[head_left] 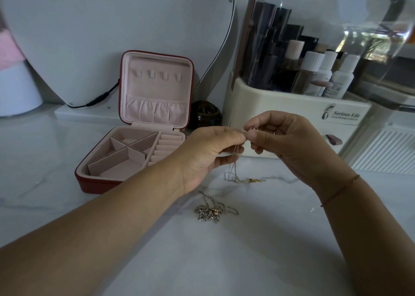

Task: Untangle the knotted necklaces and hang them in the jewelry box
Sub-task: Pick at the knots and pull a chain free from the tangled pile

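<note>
A red jewelry box (98,184) with a pink lining stands open at the left, its lid upright with several small hooks (157,75) in a row. My left hand (208,156) and my right hand (289,143) meet above the marble top, both pinching a thin silver necklace (234,167). Its chain hangs down from my fingers and its lower end, with a gold piece (253,180), rests on the surface. A second tangled necklace (212,210) with a silver leaf-like pendant and a pinkish bead lies nearer to me, between my forearms.
A cream cosmetics organiser (292,107) with bottles and a clear cover stands behind my hands at the right. A dark round jar (206,116) sits beside the box lid. A heart-shaped mirror (112,37) with a black cable leans at the back. A ribbed white tray (386,154) lies far right.
</note>
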`<state>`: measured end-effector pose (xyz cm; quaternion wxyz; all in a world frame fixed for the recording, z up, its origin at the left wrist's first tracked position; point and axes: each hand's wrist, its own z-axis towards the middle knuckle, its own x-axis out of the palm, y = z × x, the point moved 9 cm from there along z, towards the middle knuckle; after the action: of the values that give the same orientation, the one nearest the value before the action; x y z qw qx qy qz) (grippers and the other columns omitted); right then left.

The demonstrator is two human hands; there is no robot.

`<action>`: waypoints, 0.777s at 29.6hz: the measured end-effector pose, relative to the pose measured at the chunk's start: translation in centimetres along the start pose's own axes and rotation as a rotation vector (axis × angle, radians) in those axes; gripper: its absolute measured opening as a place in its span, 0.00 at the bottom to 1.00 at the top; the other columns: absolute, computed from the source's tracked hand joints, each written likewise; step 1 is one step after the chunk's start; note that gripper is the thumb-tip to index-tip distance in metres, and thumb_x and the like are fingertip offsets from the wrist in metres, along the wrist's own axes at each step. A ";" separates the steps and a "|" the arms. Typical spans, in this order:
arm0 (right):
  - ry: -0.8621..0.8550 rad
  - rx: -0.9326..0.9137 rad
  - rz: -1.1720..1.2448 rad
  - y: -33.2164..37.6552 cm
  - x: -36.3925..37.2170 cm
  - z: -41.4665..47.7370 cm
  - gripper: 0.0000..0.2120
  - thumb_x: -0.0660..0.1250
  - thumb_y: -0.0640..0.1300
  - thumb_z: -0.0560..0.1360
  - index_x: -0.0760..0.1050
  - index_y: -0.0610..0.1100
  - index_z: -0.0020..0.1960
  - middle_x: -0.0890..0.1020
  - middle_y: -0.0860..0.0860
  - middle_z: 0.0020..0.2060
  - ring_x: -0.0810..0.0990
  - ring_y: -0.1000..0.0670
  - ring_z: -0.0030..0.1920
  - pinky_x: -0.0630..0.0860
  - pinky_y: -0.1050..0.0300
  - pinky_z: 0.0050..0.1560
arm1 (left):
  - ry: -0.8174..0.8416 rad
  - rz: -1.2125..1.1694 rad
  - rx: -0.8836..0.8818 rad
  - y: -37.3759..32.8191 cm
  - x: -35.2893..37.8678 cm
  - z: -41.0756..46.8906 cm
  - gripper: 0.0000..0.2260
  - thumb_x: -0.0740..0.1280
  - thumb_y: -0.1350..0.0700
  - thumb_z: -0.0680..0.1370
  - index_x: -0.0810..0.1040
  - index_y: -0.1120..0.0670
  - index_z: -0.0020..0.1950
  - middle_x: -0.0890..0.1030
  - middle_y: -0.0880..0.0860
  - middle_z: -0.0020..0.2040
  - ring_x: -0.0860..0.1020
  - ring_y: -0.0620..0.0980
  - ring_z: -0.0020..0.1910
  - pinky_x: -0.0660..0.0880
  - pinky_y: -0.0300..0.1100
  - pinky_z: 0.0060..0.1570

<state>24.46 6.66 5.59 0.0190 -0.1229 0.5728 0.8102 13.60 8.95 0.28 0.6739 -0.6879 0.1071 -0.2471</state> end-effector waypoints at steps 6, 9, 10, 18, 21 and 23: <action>0.000 0.032 0.071 -0.1 -0.1 0.0 0.11 0.70 0.41 0.65 0.78 0.39 0.46 0.82 0.49 0.33 0.79 0.54 0.35 0.77 0.65 0.39 | 0.046 0.016 0.009 0.0 0.0 0.1 0.14 0.71 0.51 0.66 0.81 0.57 0.47 0.81 0.49 0.41 0.79 0.43 0.42 0.76 0.40 0.50; -0.007 0.057 0.062 -0.4 -0.2 -0.1 0.10 0.70 0.41 0.65 0.79 0.39 0.45 0.82 0.49 0.33 0.80 0.53 0.35 0.77 0.65 0.38 | 0.040 0.049 0.007 0.1 -0.1 0.2 0.20 0.71 0.50 0.67 0.81 0.60 0.54 0.82 0.51 0.45 0.79 0.43 0.44 0.76 0.39 0.49; -0.014 0.066 0.061 -0.5 -0.3 -0.1 0.10 0.70 0.41 0.65 0.79 0.39 0.45 0.82 0.48 0.32 0.79 0.53 0.34 0.77 0.65 0.38 | 0.034 0.066 0.008 0.1 -0.1 0.2 0.20 0.71 0.51 0.68 0.81 0.61 0.55 0.82 0.52 0.46 0.80 0.44 0.45 0.76 0.39 0.49; -0.096 0.128 0.168 -1.5 -0.4 0.1 0.08 0.69 0.41 0.66 0.79 0.38 0.43 0.81 0.46 0.32 0.78 0.54 0.31 0.76 0.66 0.35 | -0.053 0.187 0.042 -0.7 -0.4 0.1 0.08 0.66 0.57 0.76 0.81 0.59 0.50 0.81 0.51 0.41 0.79 0.42 0.42 0.76 0.41 0.49; -0.150 0.103 0.130 -1.4 -0.7 0.1 0.10 0.70 0.43 0.65 0.79 0.38 0.44 0.81 0.45 0.31 0.76 0.53 0.31 0.75 0.65 0.34 | -0.147 0.218 0.087 -1.1 -1.1 -0.1 0.05 0.69 0.56 0.75 0.82 0.56 0.47 0.80 0.49 0.38 0.78 0.43 0.42 0.75 0.40 0.50; -0.156 0.092 0.139 -1.3 -0.7 0.2 0.10 0.70 0.43 0.65 0.79 0.39 0.44 0.80 0.46 0.30 0.76 0.53 0.31 0.74 0.65 0.34 | -0.195 0.210 0.118 -1.3 -1.6 -0.2 0.03 0.71 0.55 0.73 0.83 0.54 0.44 0.79 0.50 0.39 0.76 0.45 0.42 0.74 0.40 0.48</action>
<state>25.35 7.33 4.58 0.0126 -0.0185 0.6132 0.7896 11.87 9.60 1.28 0.7427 -0.6527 0.0980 -0.1130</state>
